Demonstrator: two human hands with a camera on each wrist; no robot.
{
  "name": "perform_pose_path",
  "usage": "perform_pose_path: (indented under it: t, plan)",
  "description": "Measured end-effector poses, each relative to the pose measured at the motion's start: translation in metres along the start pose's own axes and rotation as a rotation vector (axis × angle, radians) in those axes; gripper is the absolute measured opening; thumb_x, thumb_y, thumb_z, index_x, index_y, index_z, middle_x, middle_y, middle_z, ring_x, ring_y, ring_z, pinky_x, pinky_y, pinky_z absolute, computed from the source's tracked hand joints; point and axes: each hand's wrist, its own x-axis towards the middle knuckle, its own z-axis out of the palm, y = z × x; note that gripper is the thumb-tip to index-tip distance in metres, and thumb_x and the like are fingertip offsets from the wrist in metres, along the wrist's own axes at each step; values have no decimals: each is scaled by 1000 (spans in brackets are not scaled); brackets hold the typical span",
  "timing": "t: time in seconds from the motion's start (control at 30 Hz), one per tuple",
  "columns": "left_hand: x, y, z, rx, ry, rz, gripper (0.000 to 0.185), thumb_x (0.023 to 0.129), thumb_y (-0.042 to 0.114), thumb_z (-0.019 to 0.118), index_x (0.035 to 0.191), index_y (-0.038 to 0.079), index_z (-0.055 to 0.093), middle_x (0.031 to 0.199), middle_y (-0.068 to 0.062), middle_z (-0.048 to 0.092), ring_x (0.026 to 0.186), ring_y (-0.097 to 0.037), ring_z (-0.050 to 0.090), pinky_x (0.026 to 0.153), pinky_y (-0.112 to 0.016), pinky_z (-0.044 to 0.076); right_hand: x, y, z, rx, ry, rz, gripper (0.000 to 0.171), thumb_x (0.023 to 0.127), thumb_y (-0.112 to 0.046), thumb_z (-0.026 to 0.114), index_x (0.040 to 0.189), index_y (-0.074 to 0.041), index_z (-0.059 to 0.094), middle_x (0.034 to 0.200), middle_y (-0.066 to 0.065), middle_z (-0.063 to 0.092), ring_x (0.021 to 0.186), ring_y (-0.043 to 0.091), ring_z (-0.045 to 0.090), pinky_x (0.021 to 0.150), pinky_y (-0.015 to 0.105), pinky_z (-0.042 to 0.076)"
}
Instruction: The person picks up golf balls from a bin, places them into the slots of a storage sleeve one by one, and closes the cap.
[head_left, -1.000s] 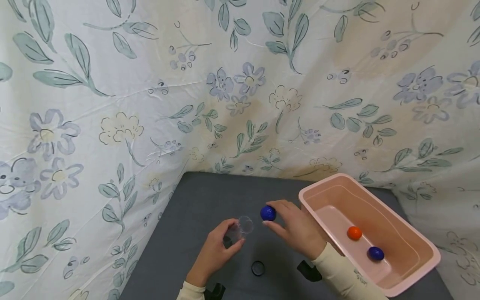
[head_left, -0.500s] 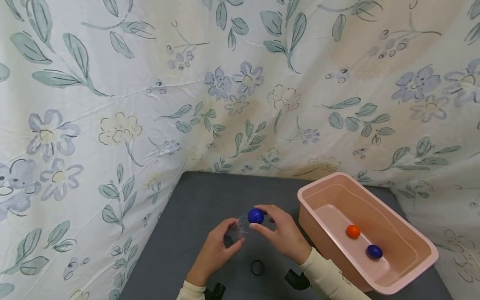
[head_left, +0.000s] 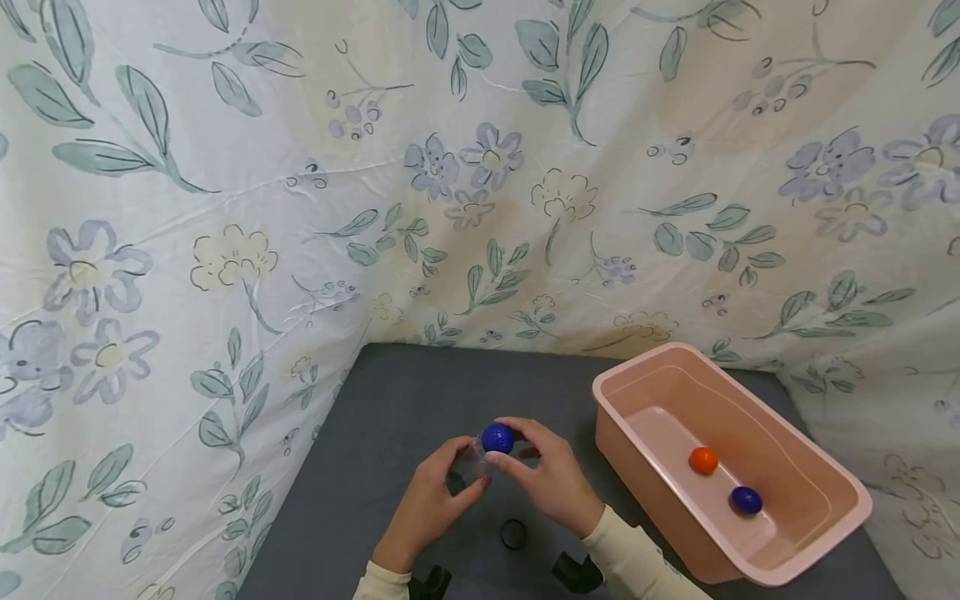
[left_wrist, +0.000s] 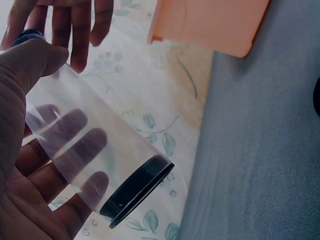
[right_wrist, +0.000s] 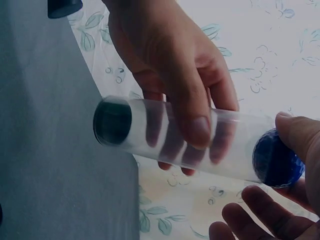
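Observation:
My left hand [head_left: 431, 500] grips a clear plastic tube [left_wrist: 105, 125] around its side, thumb across the front and fingers behind. A black cap [left_wrist: 137, 187] closes the tube's lower end. At the other end, my right hand [head_left: 558, 479] pinches a dimpled blue golf ball [right_wrist: 275, 157] between thumb and fingers. The ball sits at the mouth, part of it showing through the tube wall in the right wrist view. On the table below the hands lies a round black cap [head_left: 513, 534].
To the right stands a pink bin [head_left: 637, 450] holding an orange ball [head_left: 703, 460] and a dark blue ball [head_left: 746, 500]. The dark grey table [head_left: 420, 383] meets a floral curtain [head_left: 375, 208] at the back and left.
My right hand has moved left with the blue golf ball, bringing it from beside the tube to its mouth. My left hand has stayed nearly still with the tube.

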Motion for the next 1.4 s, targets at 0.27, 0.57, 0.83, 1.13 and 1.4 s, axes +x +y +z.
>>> perform_pose_path:
  t: [0.27,0.57,0.83,1.13,1.4]
  plan:
    - [0,0,0,10,-13,1,44,96,36,76,136,26,58,126,10,67,111,-6,67,92,-36,60,-3,4,8,37,-24,29,43,93,-34,78,134,-27,66,126,-5,69,109,14,68,90,33,61]
    - [1,-1,0,-29,-10,23,44,97,33,76,137,26,58,127,8,68,111,-6,68,91,-35,61,-3,5,5,27,-45,-3,47,95,-37,76,139,-23,64,127,0,69,114,20,67,91,29,59]
    - [-1,0,0,-48,-12,5,44,96,33,77,134,22,59,121,8,67,100,-4,67,82,-28,60,0,2,-4,9,-31,3,46,94,-36,77,137,-25,66,126,-5,69,116,18,66,93,44,60]
    - [-2,0,2,29,13,-36,47,93,36,79,133,17,61,123,3,70,109,-8,69,90,-35,61,7,4,-33,-137,3,-36,51,95,-40,76,140,-22,64,130,-2,69,118,19,66,92,38,60]
    - [-1,4,3,40,15,-74,47,91,33,82,131,18,62,122,8,69,111,-7,69,92,-38,61,12,11,-74,-256,72,12,53,94,-42,76,141,-21,64,133,2,69,115,21,67,92,42,60]
